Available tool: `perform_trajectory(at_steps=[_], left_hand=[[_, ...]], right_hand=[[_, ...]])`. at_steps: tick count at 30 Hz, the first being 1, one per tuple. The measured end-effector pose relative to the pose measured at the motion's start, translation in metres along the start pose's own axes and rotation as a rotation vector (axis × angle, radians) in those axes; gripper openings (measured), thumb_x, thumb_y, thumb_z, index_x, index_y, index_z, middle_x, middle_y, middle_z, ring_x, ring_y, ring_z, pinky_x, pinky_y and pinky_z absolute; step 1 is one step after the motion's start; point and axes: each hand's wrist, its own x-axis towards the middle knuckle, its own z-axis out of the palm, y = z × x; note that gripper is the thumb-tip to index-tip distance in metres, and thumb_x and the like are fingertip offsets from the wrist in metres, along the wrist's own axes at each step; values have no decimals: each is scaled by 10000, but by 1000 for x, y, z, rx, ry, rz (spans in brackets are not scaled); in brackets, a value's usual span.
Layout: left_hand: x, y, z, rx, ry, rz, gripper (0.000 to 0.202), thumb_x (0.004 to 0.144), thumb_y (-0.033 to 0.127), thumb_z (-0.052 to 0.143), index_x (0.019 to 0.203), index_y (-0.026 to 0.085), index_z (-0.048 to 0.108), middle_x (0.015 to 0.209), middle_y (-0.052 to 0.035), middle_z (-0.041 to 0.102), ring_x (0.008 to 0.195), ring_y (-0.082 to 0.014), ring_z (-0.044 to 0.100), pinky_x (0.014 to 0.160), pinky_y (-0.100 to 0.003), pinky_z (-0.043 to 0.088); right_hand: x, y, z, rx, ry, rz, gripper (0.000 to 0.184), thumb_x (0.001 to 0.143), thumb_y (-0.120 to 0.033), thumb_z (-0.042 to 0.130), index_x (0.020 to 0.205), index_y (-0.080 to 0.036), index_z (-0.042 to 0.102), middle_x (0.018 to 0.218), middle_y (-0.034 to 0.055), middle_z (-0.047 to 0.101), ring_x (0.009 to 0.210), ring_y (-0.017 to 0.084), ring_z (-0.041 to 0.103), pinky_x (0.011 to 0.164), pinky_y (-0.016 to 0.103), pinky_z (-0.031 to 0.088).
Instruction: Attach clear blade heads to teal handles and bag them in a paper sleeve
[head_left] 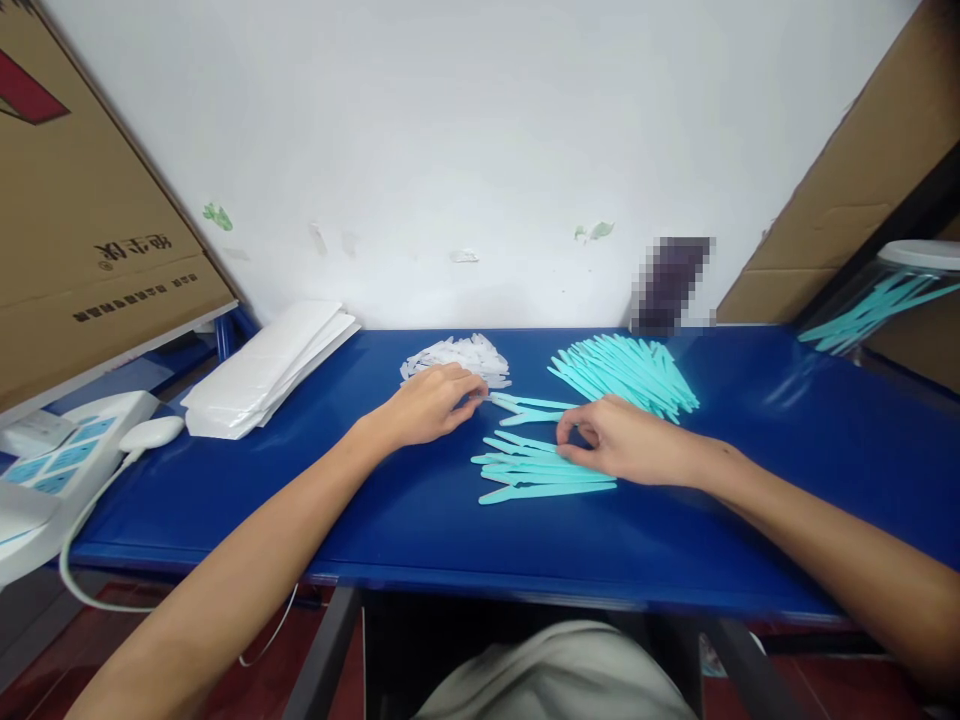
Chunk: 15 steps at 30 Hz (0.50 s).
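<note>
My left hand point(439, 403) is closed in a pinch just in front of a heap of small translucent plastic caps point(457, 358). At its fingertips, a pale piece that looks like one of these caps meets the tip of a slim turquoise eyebrow razor point(529, 401). My right hand point(615, 438) has its thumb and fingers curled around the other end of that razor; its exact grip is partly hidden. Below lie several more turquoise razors point(547, 490) in a loose row, some crossing in a Y shape. Behind my right hand spreads a larger pile of razors point(626, 370).
White flat packets point(262, 365) are stacked on the blue table point(420, 530) at left, beside a power strip point(82, 450) with a white plug and cable. A clear jar point(877, 300) with turquoise razors stands at right. Cardboard point(97, 200) leans at left; a white wall is behind.
</note>
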Motion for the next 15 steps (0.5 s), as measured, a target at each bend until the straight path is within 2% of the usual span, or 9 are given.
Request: perform_trajectory(at_steps=[3, 8, 10, 15], left_hand=[[1, 3, 4, -22, 20, 36, 212, 1026, 258, 465, 1065, 173, 655, 947, -76, 694, 874, -210, 635, 804, -333, 468], [2, 3, 6, -41, 31, 56, 226, 1031, 259, 465, 1085, 175, 667, 961, -82, 696, 894, -213, 639, 819, -337, 476], [2, 2, 6, -34, 34, 48, 232, 1034, 257, 457, 1092, 177, 668, 972, -83, 694, 912, -216, 640, 830, -337, 480], [1, 1, 6, 17, 64, -3, 265, 1049, 262, 423, 1126, 169, 658, 1000, -91, 690, 953, -235, 641, 835, -350, 488]], right_hand=[[0, 2, 2, -19, 22, -13, 201, 904, -342, 569, 846, -202, 701, 569, -31, 533, 511, 119, 437, 544, 276, 305], [1, 8, 6, -65, 106, -77, 165, 896, -337, 588, 833, -212, 675, 868, 40, 648, 727, 166, 570, 630, 280, 395], [2, 11, 6, -103, 197, -131, 168, 917, -327, 569, 837, -209, 659, 890, 52, 652, 775, 185, 587, 676, 300, 420], [4, 18, 2, -242, 565, -328, 124, 955, -267, 553, 892, -196, 634, 930, 63, 726, 919, 226, 663, 932, 409, 401]])
